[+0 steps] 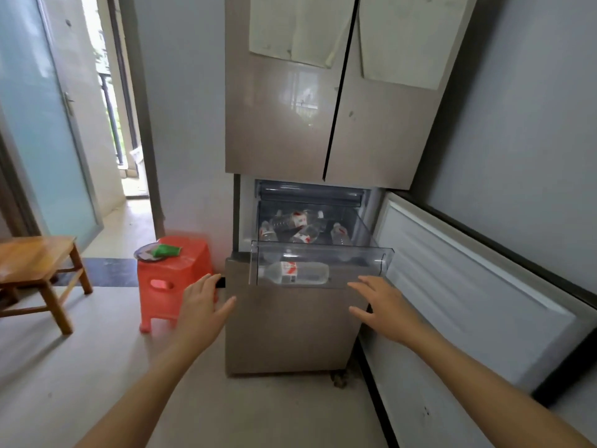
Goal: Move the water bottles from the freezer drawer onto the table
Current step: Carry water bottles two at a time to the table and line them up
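Clear plastic is forming the freezer drawer [323, 253], which is sticking out of the fridge [290, 124] below two shut upper doors. One water bottle [294, 273] is lying on its side against the drawer's front wall, cap pointing left, red-and-white label facing up. More water bottles [290, 226] are lying jumbled further back in the drawer. The freezer door [468, 286] is standing swung open to the right of the drawer.

Both hands are reaching forward with spread fingers and holding nothing. The left hand [202, 313] is hovering in front of the fridge's lower left corner, below and to the left of the drawer. The right hand [384, 307] is hovering just below the drawer's right end, not touching it.

A red plastic stool [171, 279] is standing just beside the fridge on the left, carrying a small plate [143, 255] and something green [166, 250]. The wooden table [32, 260] is standing well apart at the left edge, near a frosted glass door [42, 124].
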The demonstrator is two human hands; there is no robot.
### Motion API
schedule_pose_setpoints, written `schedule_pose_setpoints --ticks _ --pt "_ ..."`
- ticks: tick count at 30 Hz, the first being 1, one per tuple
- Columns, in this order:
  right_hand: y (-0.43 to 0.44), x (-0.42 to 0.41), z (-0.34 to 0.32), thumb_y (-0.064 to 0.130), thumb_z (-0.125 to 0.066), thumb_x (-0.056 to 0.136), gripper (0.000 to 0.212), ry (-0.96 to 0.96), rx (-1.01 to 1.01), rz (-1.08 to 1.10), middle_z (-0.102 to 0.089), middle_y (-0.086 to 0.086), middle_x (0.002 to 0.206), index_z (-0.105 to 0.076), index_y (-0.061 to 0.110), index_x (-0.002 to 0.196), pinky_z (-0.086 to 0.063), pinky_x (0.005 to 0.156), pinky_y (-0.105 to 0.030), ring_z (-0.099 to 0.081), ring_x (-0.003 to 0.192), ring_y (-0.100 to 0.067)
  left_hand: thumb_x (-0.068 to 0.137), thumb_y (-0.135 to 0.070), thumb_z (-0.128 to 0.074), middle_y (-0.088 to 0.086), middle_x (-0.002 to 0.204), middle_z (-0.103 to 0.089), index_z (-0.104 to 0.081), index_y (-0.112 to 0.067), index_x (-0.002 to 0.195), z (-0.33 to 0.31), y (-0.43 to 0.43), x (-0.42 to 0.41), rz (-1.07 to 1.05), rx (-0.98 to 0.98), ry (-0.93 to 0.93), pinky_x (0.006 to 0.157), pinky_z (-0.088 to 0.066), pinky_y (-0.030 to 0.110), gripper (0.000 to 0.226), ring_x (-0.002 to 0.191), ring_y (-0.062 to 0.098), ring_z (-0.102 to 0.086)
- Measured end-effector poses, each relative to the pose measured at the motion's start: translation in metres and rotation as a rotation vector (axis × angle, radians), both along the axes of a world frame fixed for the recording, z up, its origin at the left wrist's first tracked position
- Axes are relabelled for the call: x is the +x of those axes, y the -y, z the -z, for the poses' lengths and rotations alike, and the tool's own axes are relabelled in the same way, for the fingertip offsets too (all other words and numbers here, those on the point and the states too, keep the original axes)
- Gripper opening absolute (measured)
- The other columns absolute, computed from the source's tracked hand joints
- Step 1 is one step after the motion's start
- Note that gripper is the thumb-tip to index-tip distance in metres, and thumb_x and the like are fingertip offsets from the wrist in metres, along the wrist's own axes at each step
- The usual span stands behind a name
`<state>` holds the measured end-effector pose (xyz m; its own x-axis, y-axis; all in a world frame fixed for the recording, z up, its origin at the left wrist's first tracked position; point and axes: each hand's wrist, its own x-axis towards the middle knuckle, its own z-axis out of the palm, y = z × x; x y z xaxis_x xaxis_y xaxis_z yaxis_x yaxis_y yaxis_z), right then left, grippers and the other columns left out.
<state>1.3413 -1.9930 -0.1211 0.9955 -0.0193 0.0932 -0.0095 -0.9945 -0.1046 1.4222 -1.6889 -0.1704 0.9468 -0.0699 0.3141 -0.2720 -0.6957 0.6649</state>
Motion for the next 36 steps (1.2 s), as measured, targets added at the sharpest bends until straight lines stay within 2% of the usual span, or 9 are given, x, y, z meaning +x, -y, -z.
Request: schedule_pose_setpoints --ticks 6,11,15,20,24,29,32,34,36 --pt "0.031 0.087 -0.017 0.038 -0.049 0.092 0.055 0.047 0.078 0.135 -0.028 -0.003 0.149 -0.032 0.023 0.142 -0.022 0.112 -0.032 -0.024 0.138 -0.019 0.086 -0.024 -0.062 0.015 0.14 -0.042 -0.043 -0.006 0.134 0.0 0.038 0.095 0.11 0.0 -0.01 0.108 -0.026 0.04 0.054 0.131 0.03 -0.031" --pt "0.054 0.113 0.02 0.041 -0.051 0.09 0.057 -0.083 0.088 0.193 -0.029 -0.003 0.149 -0.032 0.024 0.142 -0.022 0.113 -0.031 -0.024 0.137 -0.018 0.083 -0.037 -0.057 0.016 0.139 -0.042 -0.046 -0.005 0.131 0.024 0.064 0.133 0.195 0.037 -0.101 0.108 -0.027 0.042 0.059 0.131 0.033 -0.031" --pt "0.069 0.135 0.032 0.039 -0.052 0.09 0.056 -0.13 0.111 0.225 -0.03 -0.003 0.149 -0.032 0.023 0.141 -0.024 0.112 -0.032 -0.025 0.137 -0.019 0.086 -0.034 -0.057 0.013 0.142 -0.039 -0.044 -0.007 0.133 0.032 0.08 0.157 0.196 0.092 -0.087 0.109 -0.027 0.042 0.056 0.133 0.03 -0.028" --pt "0.077 0.182 0.037 0.037 -0.052 0.091 0.057 -0.112 0.128 0.154 -0.032 -0.003 0.147 -0.033 0.02 0.141 -0.022 0.11 -0.028 -0.028 0.136 -0.018 0.089 -0.033 -0.055 0.01 0.147 -0.03 -0.039 -0.012 0.137 0.028 0.103 0.191 0.206 0.198 -0.045 0.112 -0.021 0.04 0.055 0.138 0.027 -0.018" --pt "0.083 0.23 0.04 0.038 -0.052 0.091 0.055 -0.088 0.18 0.066 -0.035 -0.002 0.145 -0.033 0.022 0.141 -0.027 0.111 -0.032 -0.029 0.134 -0.017 0.089 -0.036 -0.052 0.008 0.147 -0.031 -0.039 -0.013 0.137 0.023 0.121 0.223 0.163 0.272 -0.023 0.112 -0.019 0.038 0.054 0.137 0.026 -0.017" --pt "0.101 0.298 0.046 0.038 -0.051 0.092 0.056 -0.087 0.195 -0.047 -0.03 -0.001 0.149 -0.032 0.023 0.141 -0.025 0.112 -0.032 -0.026 0.136 -0.018 0.09 -0.037 -0.05 0.005 0.148 -0.03 -0.037 -0.018 0.138 0.024 0.143 0.265 0.108 0.315 -0.023 0.114 -0.019 0.04 0.054 0.139 0.024 -0.015" --pt "0.116 0.339 0.054 0.037 -0.052 0.091 0.056 -0.121 0.185 -0.115 -0.031 -0.002 0.148 -0.032 0.024 0.141 -0.025 0.111 -0.032 -0.027 0.136 -0.018 0.088 -0.039 -0.05 0.008 0.145 -0.035 -0.041 -0.014 0.136 0.023 0.156 0.285 0.054 0.321 -0.002 0.112 -0.021 0.038 0.054 0.136 0.026 -0.022" --pt "0.122 0.363 0.062 0.036 -0.055 0.089 0.057 -0.155 0.177 -0.168 -0.033 -0.001 0.147 -0.032 0.024 0.141 -0.026 0.109 -0.031 -0.028 0.135 -0.017 0.08 -0.053 -0.037 0.011 0.138 -0.044 -0.048 -0.011 0.131 0.026 0.159 0.293 0.015 0.306 -0.003 0.108 -0.027 0.039 0.067 0.131 0.028 -0.032" --pt "0.124 0.386 0.073 0.036 -0.055 0.089 0.059 -0.201 0.137 -0.237 -0.032 -0.001 0.147 -0.031 0.024 0.141 -0.028 0.109 -0.032 -0.028 0.134 -0.018 0.071 -0.058 -0.025 0.013 0.134 -0.049 -0.053 -0.009 0.126 0.036 0.16 0.297 -0.014 0.331 -0.049 0.104 -0.033 0.041 0.079 0.127 0.031 -0.039"
